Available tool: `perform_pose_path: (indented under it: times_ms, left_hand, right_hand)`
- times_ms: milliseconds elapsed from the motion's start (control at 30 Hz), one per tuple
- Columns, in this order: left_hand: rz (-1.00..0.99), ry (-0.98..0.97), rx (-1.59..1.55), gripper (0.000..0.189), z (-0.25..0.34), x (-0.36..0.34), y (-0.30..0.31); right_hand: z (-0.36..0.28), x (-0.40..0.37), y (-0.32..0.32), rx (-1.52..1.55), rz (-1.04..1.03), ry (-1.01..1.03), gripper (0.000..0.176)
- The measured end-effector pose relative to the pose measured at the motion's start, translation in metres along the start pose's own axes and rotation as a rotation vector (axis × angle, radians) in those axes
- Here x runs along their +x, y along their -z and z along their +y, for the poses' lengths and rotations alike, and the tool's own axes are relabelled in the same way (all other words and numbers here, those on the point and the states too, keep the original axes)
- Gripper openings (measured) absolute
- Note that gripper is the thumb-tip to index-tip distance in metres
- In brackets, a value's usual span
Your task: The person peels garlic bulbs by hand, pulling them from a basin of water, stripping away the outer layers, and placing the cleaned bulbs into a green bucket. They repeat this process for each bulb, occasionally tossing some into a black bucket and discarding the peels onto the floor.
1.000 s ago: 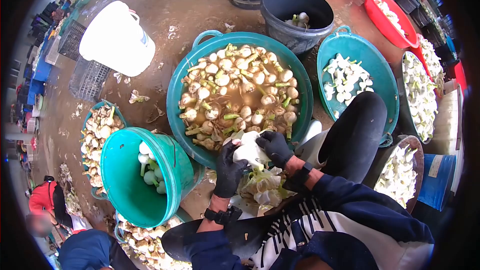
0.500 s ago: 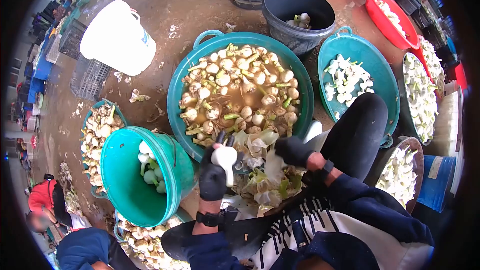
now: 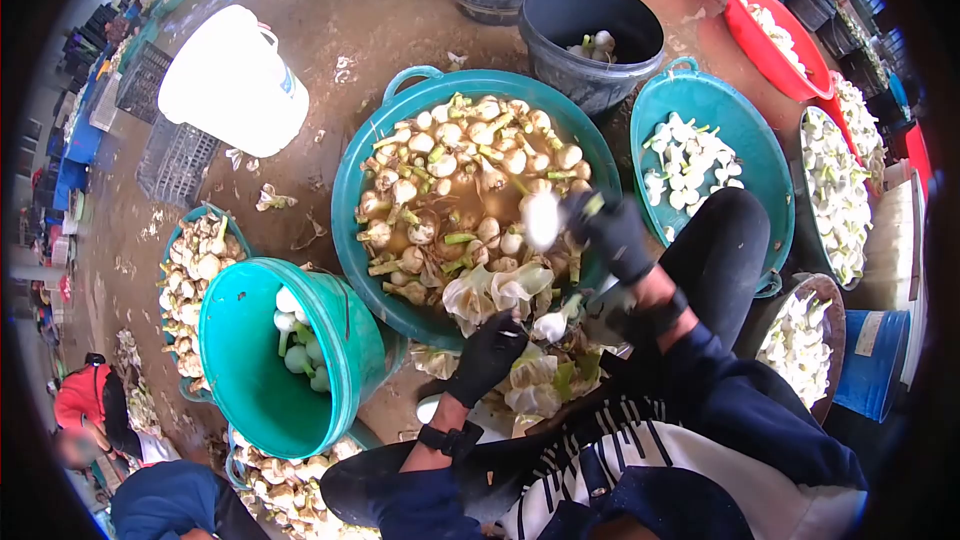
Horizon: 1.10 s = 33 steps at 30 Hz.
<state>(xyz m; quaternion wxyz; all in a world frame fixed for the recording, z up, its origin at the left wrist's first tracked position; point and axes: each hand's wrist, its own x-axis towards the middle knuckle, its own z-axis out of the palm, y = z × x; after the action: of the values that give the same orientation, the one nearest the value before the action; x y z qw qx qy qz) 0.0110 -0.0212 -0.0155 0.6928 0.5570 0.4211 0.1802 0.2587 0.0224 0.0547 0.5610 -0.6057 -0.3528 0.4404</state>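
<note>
The hands are apart. The left hand (image 3: 488,358) is bent beside peels (image 3: 497,292) at the near rim of the tub (image 3: 346,205); its grip I cannot tell. Over the tub's right side, the right hand (image 3: 615,237) grips a blurred bulb (image 3: 541,220). The green bucket (image 3: 365,345) crowds the left edge. Beyond, brown floor (image 3: 365,15) stretches toward the white bucket (image 3: 235,85).

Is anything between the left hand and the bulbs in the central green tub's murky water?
Yes: pale loose skins lie at the near side of the tub, between the left hand and the bulbs.
</note>
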Motion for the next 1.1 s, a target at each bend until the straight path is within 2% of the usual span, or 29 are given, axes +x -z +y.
perform_pose_path:
  times_ms: [33, 100, 167, 200, 233, 300, 333, 367, 433, 500, 533, 633, 667, 767, 833, 900, 967, 1000, 1100]
  left_hand:
    - [-0.067, 0.063, 0.090, 0.038, -0.003, 0.000, -0.002]
    - [-0.151, -0.072, 0.187, 0.038, -0.027, -0.005, -0.014]
    - [-0.309, -0.138, 0.310, 0.039, -0.024, -0.010, -0.021]
    - [-0.603, -0.180, 0.589, 0.039, -0.010, 0.001, -0.021]
    - [-0.654, -0.140, 0.596, 0.039, -0.011, 0.001, -0.024]
    - [-0.758, -0.057, 0.608, 0.039, -0.017, -0.004, -0.032]
    - [-0.741, -0.048, 0.549, 0.040, -0.019, -0.007, -0.034]
    - [-0.740, -0.052, 0.559, 0.040, -0.017, -0.007, -0.033]
    - [-0.740, -0.059, 0.577, 0.041, -0.012, -0.007, -0.032]
    - [-0.692, -0.097, 0.608, 0.042, -0.025, -0.009, -0.033]
    - [-0.665, -0.120, 0.621, 0.043, -0.030, -0.009, -0.033]
    - [-0.701, -0.070, 0.615, 0.043, -0.024, -0.007, -0.033]
    - [-0.698, -0.071, 0.625, 0.044, -0.020, -0.007, -0.031]
    - [-0.660, -0.070, 0.630, 0.046, -0.012, -0.012, -0.032]
    - [-0.611, -0.064, 0.614, 0.048, -0.011, -0.017, -0.031]
    - [-0.621, -0.042, 0.652, 0.050, -0.011, -0.019, -0.032]
    - [-0.615, -0.039, 0.670, 0.051, -0.009, -0.021, -0.036]
    - [-0.603, -0.047, 0.674, 0.051, -0.007, -0.021, -0.038]
    - [-0.568, -0.095, 0.668, 0.050, -0.012, -0.023, -0.043]
  right_hand:
    - [-0.021, 0.015, 0.012, 0.049, 0.111, -0.058, 0.016]
    - [-0.033, 0.046, 0.033, 0.666, 0.071, -0.037, 0.025]
    - [-0.009, 0.090, 0.052, 0.837, -0.128, -0.018, 0.033]
    - [-0.033, 0.072, 0.026, 0.484, 0.194, -0.063, 0.027]
    - [-0.028, 0.066, 0.015, 0.251, 0.123, -0.033, 0.028]
    - [0.047, 0.077, -0.001, -0.115, -0.139, -0.008, 0.039]
    - [0.084, 0.073, -0.019, -0.284, -0.323, 0.149, 0.049]
    - [0.100, 0.054, -0.039, -0.645, -0.355, 0.239, 0.066]
    - [0.098, 0.021, -0.078, -1.008, -0.709, 0.142, 0.085]
    - [0.101, -0.023, -0.097, -1.330, -0.791, 0.293, 0.089]
    - [0.124, -0.028, -0.101, -1.315, -0.782, 0.286, 0.068]
    - [0.143, -0.018, -0.099, -1.211, -0.777, 0.245, 0.046]
    - [0.137, -0.019, -0.094, -1.168, -0.734, 0.322, 0.037]
    - [0.165, -0.011, -0.079, -1.292, -0.842, 0.336, 0.025]
    - [0.153, -0.003, -0.055, -1.144, -0.706, 0.298, 0.015]
    - [0.143, 0.012, -0.034, -1.038, -0.544, 0.322, 0.010]
    - [0.123, 0.028, -0.026, -0.955, -0.355, 0.224, 0.013]
    - [0.104, 0.028, -0.025, -0.789, -0.273, 0.124, 0.018]
    - [0.067, 0.010, -0.052, -0.486, -0.159, 0.017, 0.022]
